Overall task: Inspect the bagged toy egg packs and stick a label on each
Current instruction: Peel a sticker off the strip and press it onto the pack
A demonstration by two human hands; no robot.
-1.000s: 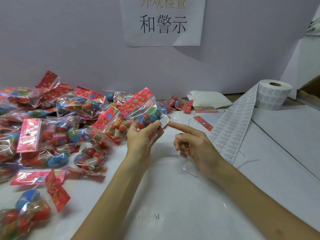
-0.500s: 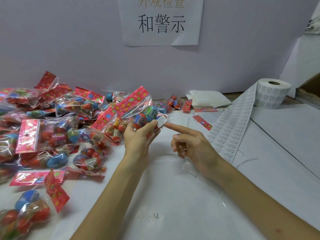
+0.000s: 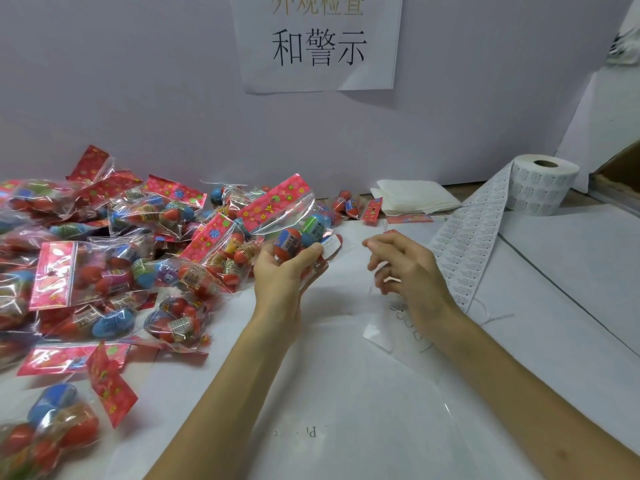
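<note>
Toy egg pack [image 3: 291, 216]: clear bag with a red flowered header, lifted off the desk [image 3: 381, 427] near centre. Gripped from below by the left hand [image 3: 284, 271], fingers curled under the eggs, thumb pressed over the top.

Label [image 3: 329, 244]: small white sticker on the right end of the bag, just beside the left thumb tip. Too small to confirm a flat, full stick.

Right hand [image 3: 405, 268]: half a second ago index finger extended at the label; now drawn back to the right, apart from the pack. Fingers loosely curled and slightly blurred, nothing visibly held.

Reading: label judged applied to this pack. Pack probably ready for setting aside, fresh sticker and next pack due.

Label strip [image 3: 467, 251]: unrolled from the label roll [image 3: 542, 183] at far right, running nearer, just right of the right hand.

Heap of bagged packs [image 3: 104, 265]: left side of the desk. Labelled or not, impossible to tell.

Clear film [image 3: 377, 337]: flat on the desk beside the right wrist.

Folded white sheets [image 3: 415, 199]: far, right of centre.
</note>
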